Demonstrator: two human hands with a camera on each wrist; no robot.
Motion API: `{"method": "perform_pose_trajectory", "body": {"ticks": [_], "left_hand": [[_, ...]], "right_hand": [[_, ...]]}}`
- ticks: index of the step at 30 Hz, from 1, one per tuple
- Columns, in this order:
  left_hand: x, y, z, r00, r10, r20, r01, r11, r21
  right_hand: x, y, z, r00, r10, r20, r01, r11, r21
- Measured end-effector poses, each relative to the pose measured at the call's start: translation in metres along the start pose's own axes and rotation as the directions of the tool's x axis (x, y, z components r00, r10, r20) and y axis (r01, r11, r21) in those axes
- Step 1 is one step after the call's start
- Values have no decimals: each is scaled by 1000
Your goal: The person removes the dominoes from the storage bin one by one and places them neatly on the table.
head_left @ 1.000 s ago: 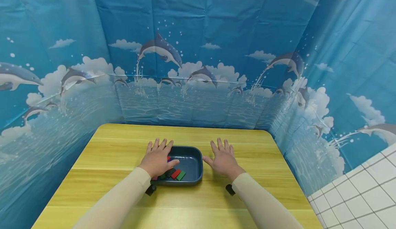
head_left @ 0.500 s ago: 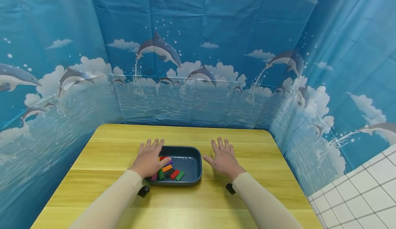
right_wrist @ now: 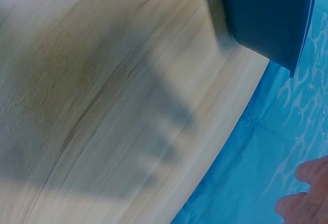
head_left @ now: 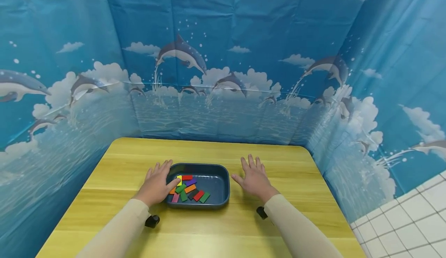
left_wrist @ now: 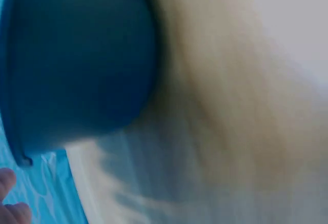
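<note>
A dark blue rectangular tray (head_left: 217, 186) lies on the table, with several small coloured flat blocks (head_left: 190, 188) in its left part: red, orange, yellow, green, purple, pink and black. My left hand (head_left: 156, 184) is at the tray's left edge, fingers extended, its thumb over the left rim; it grips nothing. To the right of the tray, apart from it, my right hand (head_left: 255, 178) is spread palm down with nothing in it. The left wrist view is blurred and shows the tray's outer wall (left_wrist: 82, 60); fingertips (right_wrist: 307, 193) show at the lower right in the right wrist view.
The yellow wood-grain table (head_left: 216, 234) has rounded far corners. A blue dolphin-print curtain (head_left: 223, 118) hangs along its back and sides. White tiles (head_left: 404, 215) show at the lower right. Small black devices (head_left: 152, 221) sit at both wrists.
My left hand has moved left from over the tray to its left edge, uncovering more blocks. My right hand has stayed nearly in place, and the view has shifted slightly.
</note>
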State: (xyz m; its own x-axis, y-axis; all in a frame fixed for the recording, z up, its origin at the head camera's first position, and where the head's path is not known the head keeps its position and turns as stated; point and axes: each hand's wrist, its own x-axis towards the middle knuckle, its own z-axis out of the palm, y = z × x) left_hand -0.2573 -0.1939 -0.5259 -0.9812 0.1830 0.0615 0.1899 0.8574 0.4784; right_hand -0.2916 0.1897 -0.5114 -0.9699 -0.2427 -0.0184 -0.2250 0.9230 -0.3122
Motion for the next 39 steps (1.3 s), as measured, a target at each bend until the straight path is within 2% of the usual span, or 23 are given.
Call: {"method": "perform_pose_trajectory", "body": {"ticks": [6, 13, 22, 30, 35, 39], "left_hand": [[-8, -10, 4, 1000, -25, 9, 25, 998, -60], [-16, -18, 9, 995, -85, 46, 90, 988, -128], [-22, -29, 18, 995, -84, 47, 90, 985, -146], [-25, -33, 24, 986, -130, 108, 155, 953, -261], [-25, -36, 29, 983, -152, 107, 177, 941, -290], [-26, -34, 29, 983, -152, 106, 179, 922, -344]], "right_hand": [[0, -1, 1, 1000, 10, 14, -10, 1000, 4], [-1, -5, 3, 1000, 13, 23, -13, 1000, -13], [-1, -8, 5, 1000, 10, 23, -10, 1000, -12], [1, -13, 8, 1000, -9, 30, 9, 1000, -11], [5, -18, 10, 999, -23, 38, 24, 999, -22], [8, -28, 8, 998, -41, 37, 41, 999, 0]]}}
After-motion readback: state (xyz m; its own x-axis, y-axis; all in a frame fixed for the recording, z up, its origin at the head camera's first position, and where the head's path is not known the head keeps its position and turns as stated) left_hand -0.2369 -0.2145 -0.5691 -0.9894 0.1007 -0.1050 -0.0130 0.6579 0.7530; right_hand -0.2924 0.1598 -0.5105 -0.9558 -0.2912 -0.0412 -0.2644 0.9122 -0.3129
